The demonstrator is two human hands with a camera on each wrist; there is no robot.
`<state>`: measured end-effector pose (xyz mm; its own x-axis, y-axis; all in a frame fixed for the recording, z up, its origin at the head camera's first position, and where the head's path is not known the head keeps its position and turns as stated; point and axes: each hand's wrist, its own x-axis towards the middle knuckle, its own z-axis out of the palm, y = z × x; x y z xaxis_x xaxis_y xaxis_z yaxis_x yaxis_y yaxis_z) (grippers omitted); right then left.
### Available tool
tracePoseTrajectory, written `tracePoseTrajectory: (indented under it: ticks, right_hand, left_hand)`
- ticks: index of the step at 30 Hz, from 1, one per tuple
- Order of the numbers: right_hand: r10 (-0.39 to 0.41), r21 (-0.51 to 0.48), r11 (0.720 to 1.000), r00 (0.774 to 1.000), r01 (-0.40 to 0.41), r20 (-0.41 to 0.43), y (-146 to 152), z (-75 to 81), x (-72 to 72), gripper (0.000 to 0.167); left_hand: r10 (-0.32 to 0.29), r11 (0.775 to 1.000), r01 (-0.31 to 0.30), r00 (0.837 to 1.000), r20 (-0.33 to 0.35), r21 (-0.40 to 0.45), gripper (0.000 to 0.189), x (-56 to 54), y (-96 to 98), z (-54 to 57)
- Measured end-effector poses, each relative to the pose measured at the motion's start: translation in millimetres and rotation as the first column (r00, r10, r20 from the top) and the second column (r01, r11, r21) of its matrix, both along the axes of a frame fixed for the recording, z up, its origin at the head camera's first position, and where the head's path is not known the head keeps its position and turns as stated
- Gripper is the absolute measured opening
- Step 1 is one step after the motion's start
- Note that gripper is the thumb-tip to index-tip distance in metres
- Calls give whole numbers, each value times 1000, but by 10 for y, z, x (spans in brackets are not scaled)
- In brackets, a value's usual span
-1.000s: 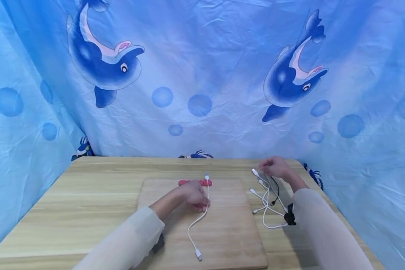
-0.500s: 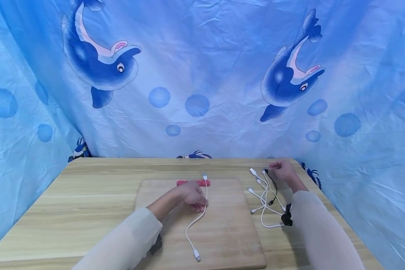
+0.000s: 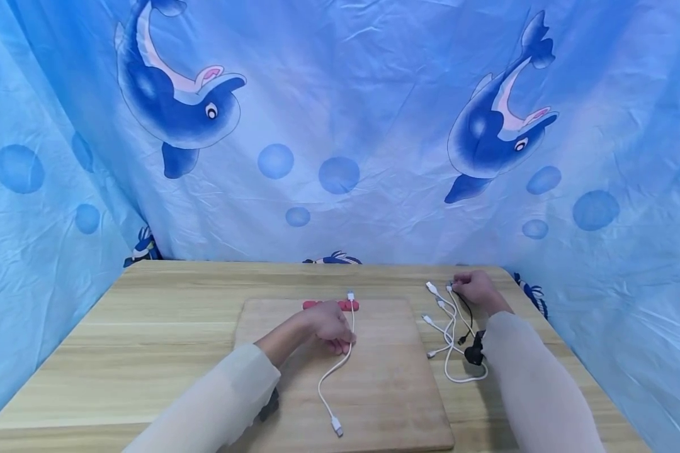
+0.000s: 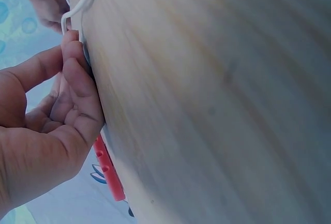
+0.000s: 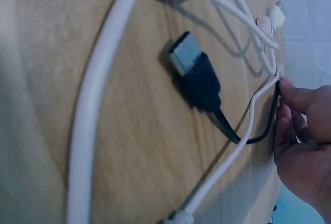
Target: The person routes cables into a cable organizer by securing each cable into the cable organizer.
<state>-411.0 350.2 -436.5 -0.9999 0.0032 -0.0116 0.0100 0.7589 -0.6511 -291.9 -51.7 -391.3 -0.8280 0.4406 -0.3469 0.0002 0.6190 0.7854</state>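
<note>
My left hand (image 3: 332, 326) is over the wooden board (image 3: 399, 384), thumb and fingertips pinching a white USB cable (image 3: 320, 380) midway along. One plug of that cable lies at the board's near part, the other over a red notched strip (image 3: 348, 306) at the far edge. In the left wrist view the white cable (image 4: 77, 11) rises from the fingertips (image 4: 71, 38). My right hand (image 3: 476, 288) pinches a short black USB cable (image 3: 469, 308) close to its far end, which the fingers mostly hide. Its near plug (image 5: 199, 71) lies on the table in the right wrist view.
Several tangled white cables (image 3: 449, 368) lie beside the board, left of the right hand. Their plugs point several ways, and one strand (image 5: 235, 154) crosses the black cable. The wooden table (image 3: 164, 333) ends at a blue dolphin-print curtain (image 3: 368, 126).
The right hand has let a white plug down onto the table, shifted slightly right and taken hold of the black cable's far end. The left hand has kept its place on the white cable.
</note>
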Motion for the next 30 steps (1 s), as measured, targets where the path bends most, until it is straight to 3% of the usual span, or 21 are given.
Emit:
tracePoseTrajectory:
  ticks: [7,18,24,30]
  right_hand:
    - [2,5,1000,1000,-1,-10,-25,21,-1,35]
    - [-124,-155,980,992,123,3,-34,-67,109,38]
    - [-96,-183,978,995,97,13,17,-77,150,41]
    - [-73,-151,986,996,66,-41,53,63,200,38]
  left_hand:
    - [2,1000,-2,1000,7,13,20,-1,-3,14]
    - [-16,1000,17,1000,14,-8,20,28,15,-28]
    - [-3,1000,3,1000,25,-7,19,62,24,-51]
    - [8,1000,-8,1000,16,-2,20,55,11,-35]
